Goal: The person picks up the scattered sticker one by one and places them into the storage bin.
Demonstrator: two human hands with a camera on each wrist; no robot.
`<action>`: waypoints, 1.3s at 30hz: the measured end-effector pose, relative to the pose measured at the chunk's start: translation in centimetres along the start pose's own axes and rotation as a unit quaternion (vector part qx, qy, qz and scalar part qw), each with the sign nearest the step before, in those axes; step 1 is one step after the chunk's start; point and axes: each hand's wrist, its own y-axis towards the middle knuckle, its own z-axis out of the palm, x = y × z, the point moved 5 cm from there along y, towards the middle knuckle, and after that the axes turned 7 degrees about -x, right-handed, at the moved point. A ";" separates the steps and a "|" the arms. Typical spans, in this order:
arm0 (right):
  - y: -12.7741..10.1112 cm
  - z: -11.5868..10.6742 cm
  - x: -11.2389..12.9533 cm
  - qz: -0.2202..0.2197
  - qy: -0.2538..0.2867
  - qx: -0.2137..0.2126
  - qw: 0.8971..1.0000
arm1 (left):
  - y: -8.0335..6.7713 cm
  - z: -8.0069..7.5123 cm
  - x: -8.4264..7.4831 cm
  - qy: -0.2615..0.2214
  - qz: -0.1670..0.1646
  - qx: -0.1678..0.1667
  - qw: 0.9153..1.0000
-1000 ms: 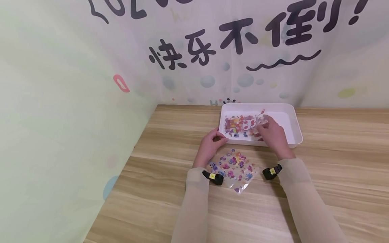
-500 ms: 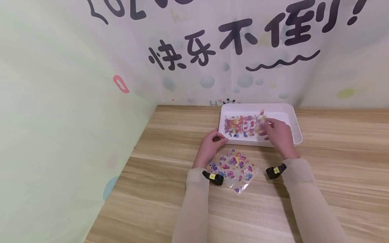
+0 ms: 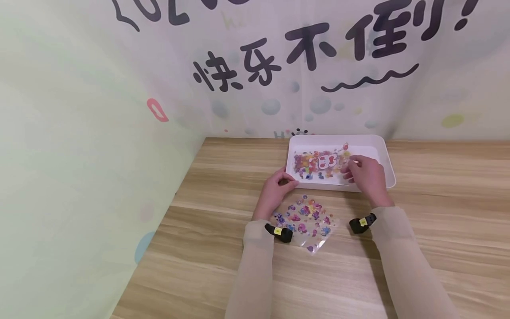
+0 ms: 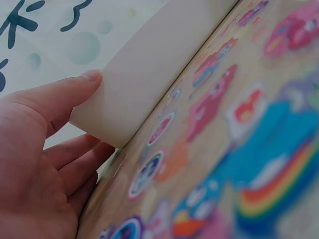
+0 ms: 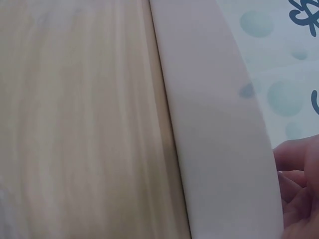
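Observation:
A white tray (image 3: 391, 173) stands at the back of the table. My left hand (image 3: 275, 192) grips its front left corner, with the thumb on the rim and the fingers at the outer wall, as the left wrist view also shows. Inside the tray lie clear sticker sheets (image 3: 308, 162) with colourful prints and a white-faced figure with a red bow. My right hand (image 3: 365, 175) is over the tray's right half, fingers bent, fingertips at the sheets' right edge. I cannot tell whether they pinch a sheet. In the right wrist view, the tray wall (image 5: 219, 124) hides part of this hand.
A clear sticker sheet (image 3: 304, 221) with purple, pink and blue figures lies on the wood-grain table (image 3: 199, 248) in front of the tray, between the forearms. Behind the tray hangs a printed wall cloth (image 3: 255, 106); another pale wall (image 3: 79, 177) borders the table's left.
My right hand has shifted right over the tray, uncovering more of the sheets' right end. The left hand has stayed at the tray's corner.

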 end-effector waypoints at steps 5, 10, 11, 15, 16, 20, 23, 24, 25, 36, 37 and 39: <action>-0.6 -0.6 1.5 -0.002 0.006 0.015 1.000 | 0.0 0.0 -0.1 0.001 0.000 0.000 1.000; -2.5 -2.2 5.1 0.000 0.002 0.058 0.998 | 0.1 -0.1 -0.1 0.000 0.003 -0.001 1.000; -2.8 -2.5 5.7 0.006 0.007 0.063 0.998 | 0.1 -0.1 -0.1 0.000 0.002 0.000 1.000; -3.5 -3.2 7.1 0.005 0.004 0.076 0.997 | 0.2 -0.1 -0.1 -0.003 0.002 -0.001 1.000; -3.6 -3.4 7.3 0.003 0.005 0.077 0.997 | 0.2 -0.1 -0.1 -0.003 0.002 -0.001 1.000; -3.6 -3.8 7.6 -0.003 -0.015 0.073 0.997 | 0.2 -0.1 -0.1 -0.004 0.005 -0.003 1.000; -3.5 -4.0 7.4 0.003 -0.035 0.074 0.997 | 0.2 -0.1 -0.1 -0.003 0.008 -0.003 1.000; -3.6 -4.1 7.4 0.006 -0.040 0.076 0.996 | 0.2 -0.1 -0.1 -0.003 0.008 -0.004 1.000; -3.6 -4.2 7.4 0.008 -0.045 0.078 0.996 | 0.2 -0.1 -0.1 -0.004 0.008 -0.004 1.000; -3.6 -4.3 6.8 0.017 -0.083 0.097 0.992 | 0.1 0.1 -0.1 -0.006 0.010 -0.006 1.000; -3.6 -4.3 6.8 0.017 -0.086 0.098 0.991 | 0.1 0.1 -0.1 -0.005 0.009 -0.005 1.000; -3.6 -4.2 6.7 0.018 -0.089 0.099 0.991 | 0.1 0.1 -0.1 -0.005 0.009 -0.005 1.000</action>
